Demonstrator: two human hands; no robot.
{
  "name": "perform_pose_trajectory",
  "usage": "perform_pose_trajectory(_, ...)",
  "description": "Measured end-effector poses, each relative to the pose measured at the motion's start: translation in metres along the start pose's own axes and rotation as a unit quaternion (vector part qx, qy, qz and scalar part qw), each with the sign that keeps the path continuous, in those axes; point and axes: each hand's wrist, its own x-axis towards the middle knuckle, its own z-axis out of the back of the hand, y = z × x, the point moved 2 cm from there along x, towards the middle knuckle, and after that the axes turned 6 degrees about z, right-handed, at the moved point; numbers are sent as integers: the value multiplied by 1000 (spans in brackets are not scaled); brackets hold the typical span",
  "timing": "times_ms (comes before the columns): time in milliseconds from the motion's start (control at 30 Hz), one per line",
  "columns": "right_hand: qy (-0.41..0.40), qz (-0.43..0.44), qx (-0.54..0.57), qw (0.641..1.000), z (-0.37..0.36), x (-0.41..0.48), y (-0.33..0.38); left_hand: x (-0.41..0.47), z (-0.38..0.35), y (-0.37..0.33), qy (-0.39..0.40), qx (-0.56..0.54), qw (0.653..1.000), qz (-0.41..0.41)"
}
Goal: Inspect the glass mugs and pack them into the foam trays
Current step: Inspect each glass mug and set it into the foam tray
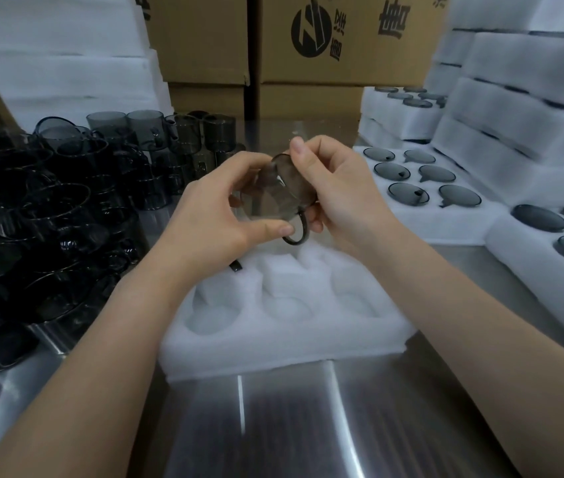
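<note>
A smoky grey glass mug [279, 193] is held tilted in the air between both hands, its handle [299, 229] pointing down toward me. My left hand [218, 212] grips its left side and bottom edge with thumb and fingers. My right hand [335, 188] grips the right side, thumb on the upper rim. Directly below lies a white foam tray [308, 343] with round pockets, the visible ones holding nothing. A big pile of dark glass mugs [67, 201] covers the table's left side.
Foam trays filled with mugs [422, 181] lie to the right, with taller stacks of foam trays [528, 108] beyond. Cardboard boxes [325, 46] stand at the back, foam sheets [60, 56] at the back left. The steel table [291, 426] reflects light near me.
</note>
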Motion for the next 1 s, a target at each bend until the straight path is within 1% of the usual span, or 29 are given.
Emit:
perform_pose_trajectory(33,-1,-6,5,1000,0,0,0,0,0,0,-2,-4,1000,0)
perform_pose_trajectory(100,13,-32,50,998,0,0,0,0,0,0,-10,-9,1000,1)
perform_pose_trajectory(200,61,-65,136,987,0,1,1,1,1,1,-29,-23,999,5)
perform_pose_trajectory(267,101,-68,173,977,-1,1,1,2,2,2,-42,-44,998,14)
perform_pose_trajectory(333,122,-61,180,974,-2,0,1,3,3,2,-43,-62,997,18)
perform_pose_trajectory(433,97,-43,111,988,-3,0,0,2,2,2,-36,-53,998,8)
perform_pose_trajectory(500,71,-24,59,995,-2,-1,1,1,2,1,-32,-29,999,-8)
perform_pose_trajectory(600,31,11,-4,999,-4,-3,3,0,0,0,-24,16,999,-32)
perform_pose_trajectory(667,6,13,-20,1000,-4,-3,3,0,-1,0,-17,37,998,-48)
perform_pose_trajectory(767,-29,-23,33,999,-1,1,2,1,-1,0,-13,39,997,-59)
perform_pose_trajectory(867,-13,-70,117,991,-1,2,2,1,-1,1,-31,21,998,-54)
perform_pose_trajectory(933,-5,-84,181,980,-1,2,4,1,-1,1,-54,3,998,-42)
perform_pose_trajectory(1000,-9,-86,206,975,0,3,5,2,1,2,-91,-25,995,-18)
